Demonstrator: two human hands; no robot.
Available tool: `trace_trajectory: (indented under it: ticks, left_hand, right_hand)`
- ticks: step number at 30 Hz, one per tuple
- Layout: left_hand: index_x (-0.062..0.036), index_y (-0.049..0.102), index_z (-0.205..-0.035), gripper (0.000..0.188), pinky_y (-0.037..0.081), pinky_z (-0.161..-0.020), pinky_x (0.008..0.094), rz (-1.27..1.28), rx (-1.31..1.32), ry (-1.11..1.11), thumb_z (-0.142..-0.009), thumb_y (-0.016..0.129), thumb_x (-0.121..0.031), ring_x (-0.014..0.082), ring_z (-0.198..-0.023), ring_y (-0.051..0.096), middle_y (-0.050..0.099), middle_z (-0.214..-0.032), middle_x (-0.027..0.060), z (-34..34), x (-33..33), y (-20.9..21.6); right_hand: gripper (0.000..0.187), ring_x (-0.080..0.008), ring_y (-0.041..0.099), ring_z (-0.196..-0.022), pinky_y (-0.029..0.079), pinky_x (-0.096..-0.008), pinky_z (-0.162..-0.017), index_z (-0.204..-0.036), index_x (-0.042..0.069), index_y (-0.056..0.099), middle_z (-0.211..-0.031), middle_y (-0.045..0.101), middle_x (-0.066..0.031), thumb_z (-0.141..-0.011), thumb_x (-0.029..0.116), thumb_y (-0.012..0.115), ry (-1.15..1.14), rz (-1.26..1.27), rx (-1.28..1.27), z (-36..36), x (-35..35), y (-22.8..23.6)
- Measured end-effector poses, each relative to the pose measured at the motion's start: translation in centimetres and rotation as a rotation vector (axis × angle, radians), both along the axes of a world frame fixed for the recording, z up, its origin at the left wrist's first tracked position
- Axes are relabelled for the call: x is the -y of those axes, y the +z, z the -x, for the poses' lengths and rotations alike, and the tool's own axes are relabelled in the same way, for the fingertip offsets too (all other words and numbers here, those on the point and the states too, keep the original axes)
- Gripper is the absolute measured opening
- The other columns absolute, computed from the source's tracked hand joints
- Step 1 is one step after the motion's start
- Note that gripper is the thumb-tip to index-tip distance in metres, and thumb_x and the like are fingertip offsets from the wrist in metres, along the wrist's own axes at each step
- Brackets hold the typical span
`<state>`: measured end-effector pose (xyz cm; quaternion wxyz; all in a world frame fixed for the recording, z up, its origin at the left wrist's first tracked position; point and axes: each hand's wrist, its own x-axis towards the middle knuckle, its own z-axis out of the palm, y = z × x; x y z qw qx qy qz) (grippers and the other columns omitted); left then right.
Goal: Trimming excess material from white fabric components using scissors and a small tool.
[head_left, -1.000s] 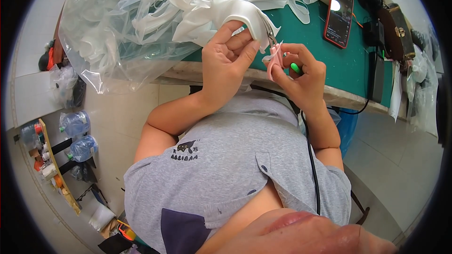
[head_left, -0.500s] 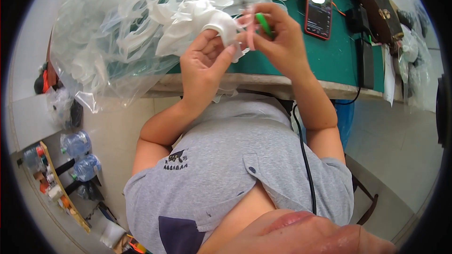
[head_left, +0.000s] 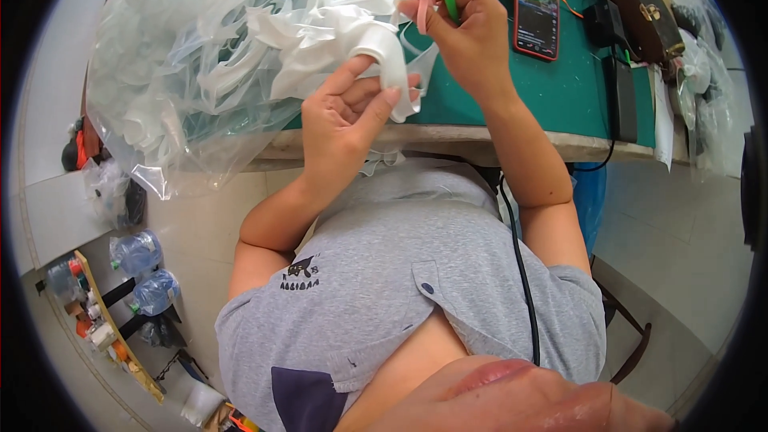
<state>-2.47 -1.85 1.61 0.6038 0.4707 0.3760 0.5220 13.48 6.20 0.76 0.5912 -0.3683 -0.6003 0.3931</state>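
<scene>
My left hand (head_left: 346,116) is closed on a white, curved, smooth moulded piece (head_left: 390,64), its thumb pressing the lower end and a finger inside the curve. Up and to the right, my right hand (head_left: 472,28) grips a small hand tool (head_left: 424,8) with pink and green handles and a metal head. The tool's tip points away from me and stands apart from the white piece; its exact kind I cannot make out. Behind my left hand lies a pile of similar white pieces (head_left: 300,36), some thin and strip-like.
A large clear plastic bag (head_left: 184,140) full of white pieces covers the table's left side. On the green tabletop (head_left: 560,100), a red-edged phone (head_left: 536,8) lies right of my hands. Beyond it are a black power adapter (head_left: 622,112), cables and a brown case (head_left: 650,20).
My right hand has moved up and away from the white piece with the tool. The left hand has shifted slightly nearer to me, still holding the piece.
</scene>
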Motion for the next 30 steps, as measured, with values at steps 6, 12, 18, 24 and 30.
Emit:
trace_trajectory:
  ticks: [6, 12, 18, 24, 30]
  left_hand:
    - [0.0087, 0.055, -0.115, 0.027, 0.050, -0.080, 0.0264, -0.049, -0.079, -0.152, -0.088, 0.057, 0.001, 0.0143, -0.092, 0.063, 0.067, -0.102, 0.0160, 0.3, 1.3, -0.7]
    - [0.0005, 0.065, -0.093, 0.021, 0.051, -0.071, 0.0307, -0.652, -0.590, -0.323, -0.073, 0.063, 0.007, 0.0247, -0.081, 0.066, 0.066, -0.090, 0.0136, 0.8, 1.4, 0.0]
    - [-0.0023, 0.065, -0.080, 0.016, 0.054, -0.074, 0.0392, -0.969, -0.544, -0.445, -0.065, 0.065, 0.002, 0.0331, -0.092, 0.064, 0.065, -0.080, 0.0082, 0.2, 1.8, 0.3]
    - [-0.0006, 0.066, -0.081, 0.017, 0.054, -0.085, 0.0440, -1.164, -0.490, -0.632, -0.066, 0.066, -0.007, 0.0322, -0.101, 0.063, 0.067, -0.087, 0.0065, 0.5, 2.0, 3.1]
    - [0.0012, 0.065, -0.080, 0.014, 0.055, -0.081, 0.0417, -1.253, -0.426, -0.497, -0.069, 0.064, -0.006, 0.0310, -0.092, 0.065, 0.066, -0.083, 0.0084, 1.1, 3.2, 3.2]
  right_hand:
    - [0.020, -0.0072, 0.054, -0.064, 0.044, -0.0216, -0.057, -0.100, -0.002, 0.053, -0.073, 0.059, -0.0027, -0.083, 0.002, 0.064, -0.037, 0.080, 0.006, 0.1, -1.7, 0.4]
    - [0.016, -0.0050, 0.054, -0.067, 0.045, -0.0194, -0.062, -0.098, 0.000, 0.054, -0.074, 0.059, -0.0004, -0.083, 0.001, 0.060, -0.050, 0.106, 0.009, 0.1, -2.2, -0.2]
    - [0.014, -0.0058, 0.056, -0.068, 0.045, -0.0195, -0.061, -0.097, 0.000, 0.055, -0.074, 0.059, -0.0001, -0.084, 0.000, 0.059, -0.014, 0.134, -0.015, 0.2, -2.6, -0.6]
    - [0.009, -0.0072, 0.056, -0.064, 0.047, -0.0232, -0.059, -0.092, 0.000, 0.057, -0.071, 0.060, -0.0053, -0.085, 0.005, 0.059, -0.329, 0.085, 0.271, -0.1, -3.7, -1.4]
    - [0.013, -0.0116, 0.060, -0.066, 0.047, -0.0267, -0.059, -0.093, -0.001, 0.058, -0.073, 0.064, -0.0093, -0.083, 0.006, 0.061, -0.442, 0.017, 0.298, -0.8, -3.5, -1.2]
